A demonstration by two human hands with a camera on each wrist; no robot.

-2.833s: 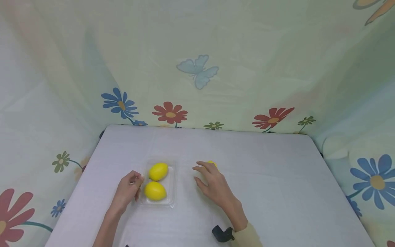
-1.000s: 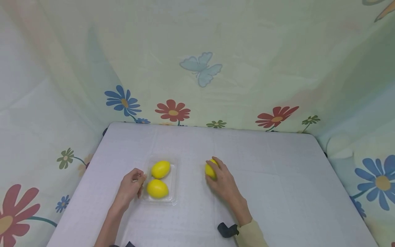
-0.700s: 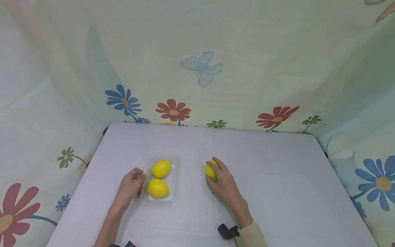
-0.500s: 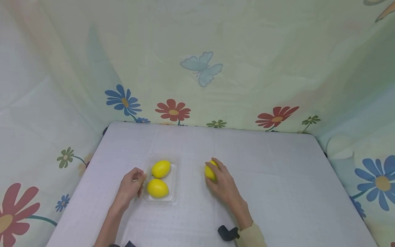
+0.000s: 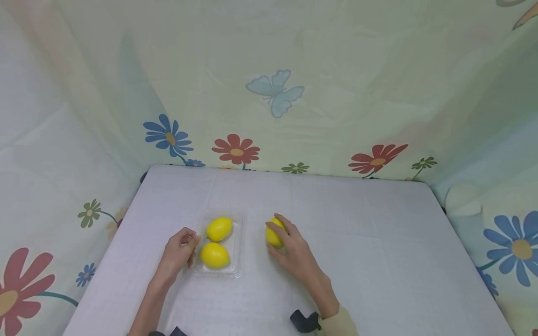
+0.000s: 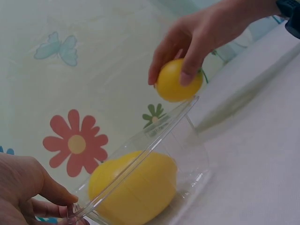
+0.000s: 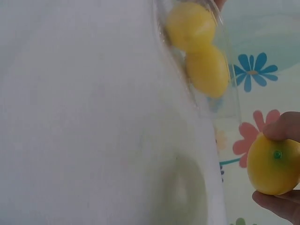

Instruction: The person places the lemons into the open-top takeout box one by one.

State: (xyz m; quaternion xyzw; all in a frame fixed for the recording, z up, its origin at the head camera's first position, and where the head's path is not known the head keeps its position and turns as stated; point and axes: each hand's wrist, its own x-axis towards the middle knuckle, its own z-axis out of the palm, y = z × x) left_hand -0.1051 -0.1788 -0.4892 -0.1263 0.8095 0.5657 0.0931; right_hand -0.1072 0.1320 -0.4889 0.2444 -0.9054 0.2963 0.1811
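Observation:
Two yellow lemons lie in a clear plastic container (image 5: 237, 261) left of the table's middle: a far lemon (image 5: 219, 229) and a near lemon (image 5: 215, 255). My left hand (image 5: 177, 252) pinches the container's left rim between thumb and fingers, as the left wrist view shows. A third lemon (image 7: 272, 164) is gripped by my right hand (image 5: 294, 252), thumb on one side and fingers on the other. It is off the table, right of the container and apart from it in the head view. Part of this lemon is hidden behind my fingers.
The table (image 5: 378, 261) wears a white cloth. A curtain (image 5: 328, 93) printed with flowers and a butterfly hangs behind it and at both sides. A black strap-like piece (image 5: 304, 322) sits at my right wrist, beside a light sleeve (image 5: 339, 323).
My right hand reached the third lemon, took hold of it, and has now moved left with it toward the container. The left hand has kept its place at the container's rim.

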